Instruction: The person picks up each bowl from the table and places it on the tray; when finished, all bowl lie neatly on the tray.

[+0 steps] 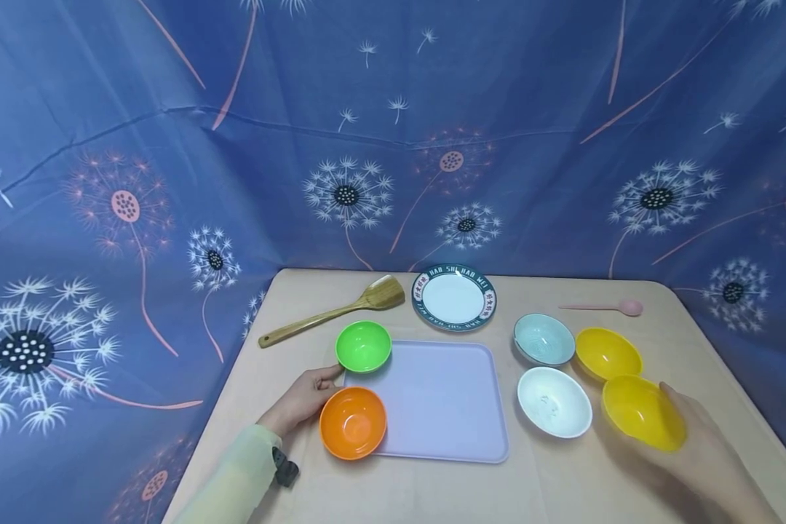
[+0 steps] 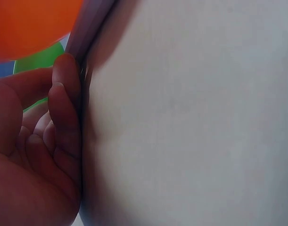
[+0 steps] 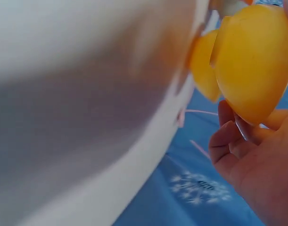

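Observation:
On the left, my left hand (image 1: 308, 397) is at the left edge of a pale lilac tray (image 1: 442, 404), its curled fingertips (image 2: 66, 77) right at the rim. A green bowl (image 1: 363, 347) sits over the tray's upper left corner. Over the lower left corner is an orange bowl (image 1: 353, 423), next to my thumb. My right hand (image 1: 701, 444) grips a yellow bowl (image 1: 644, 413) by its right side, and the bowl is tilted. A second yellow bowl (image 1: 608, 354) lies just behind it, overlapped in the head view. Beside them stand a white bowl (image 1: 554, 402) and a light blue bowl (image 1: 544, 339).
Behind the tray lies a plate (image 1: 455, 297) with a dark green patterned rim. A wooden spatula (image 1: 340, 311) rests at the back left, a pink spoon (image 1: 605, 307) at the back right. Blue dandelion-print cloth (image 1: 393, 182) hangs behind the table (image 1: 471, 495).

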Motion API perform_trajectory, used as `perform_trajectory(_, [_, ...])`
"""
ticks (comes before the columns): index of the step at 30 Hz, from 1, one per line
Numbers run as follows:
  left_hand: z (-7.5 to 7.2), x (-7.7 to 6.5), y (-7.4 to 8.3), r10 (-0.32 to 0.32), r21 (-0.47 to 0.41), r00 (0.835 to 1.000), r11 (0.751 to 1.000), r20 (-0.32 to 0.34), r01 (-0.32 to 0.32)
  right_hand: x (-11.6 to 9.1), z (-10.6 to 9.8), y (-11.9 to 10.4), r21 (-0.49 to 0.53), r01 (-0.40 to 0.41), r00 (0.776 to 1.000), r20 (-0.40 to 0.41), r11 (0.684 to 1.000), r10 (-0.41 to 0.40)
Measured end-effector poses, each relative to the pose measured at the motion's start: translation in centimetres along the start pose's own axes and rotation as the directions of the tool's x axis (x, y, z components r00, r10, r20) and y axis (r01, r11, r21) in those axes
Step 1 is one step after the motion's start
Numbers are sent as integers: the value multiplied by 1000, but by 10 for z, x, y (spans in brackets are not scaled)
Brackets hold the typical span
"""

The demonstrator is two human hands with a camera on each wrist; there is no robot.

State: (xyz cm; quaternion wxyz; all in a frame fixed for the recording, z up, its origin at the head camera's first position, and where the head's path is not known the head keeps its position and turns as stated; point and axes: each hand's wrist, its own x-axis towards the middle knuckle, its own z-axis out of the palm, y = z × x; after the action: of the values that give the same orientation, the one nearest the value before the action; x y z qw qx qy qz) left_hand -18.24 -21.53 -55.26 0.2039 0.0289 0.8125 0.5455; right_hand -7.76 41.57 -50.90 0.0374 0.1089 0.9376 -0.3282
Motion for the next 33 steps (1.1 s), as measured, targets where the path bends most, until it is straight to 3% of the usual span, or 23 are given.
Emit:
perform_trajectory(5, [-1, -1, -1, -4, -13, 1000, 1000, 12, 4, 13, -13, -26, -86, 102, 993, -45, 991, -106])
perform_trajectory(11, [0, -2, -2, 11, -7, 1000, 1000, 11, -11, 28, -13, -68, -99, 296, 949, -80, 950, -305])
perform_trajectory(16, [-1, 0, -3, 17, 8, 1000, 1000, -2, -17, 44, -3, -107, -144, 386, 915, -65, 911, -398])
perform_trajectory(20, [-1, 2, -3, 14, 38, 1000, 999, -21, -13, 55, 12, -137, -157, 413, 907, -14, 897, -420])
perform_trajectory(25, [-2, 2, -3, 11, 29, 1000, 1000, -15, -11, 70, 36, -173, -120, 395, 918, 84, 911, -387])
perform_trajectory(33, [-1, 3, -2, -2, 13, 1000, 1000, -7, 2, 89, 82, -213, -14, 465, 881, 111, 885, -461])
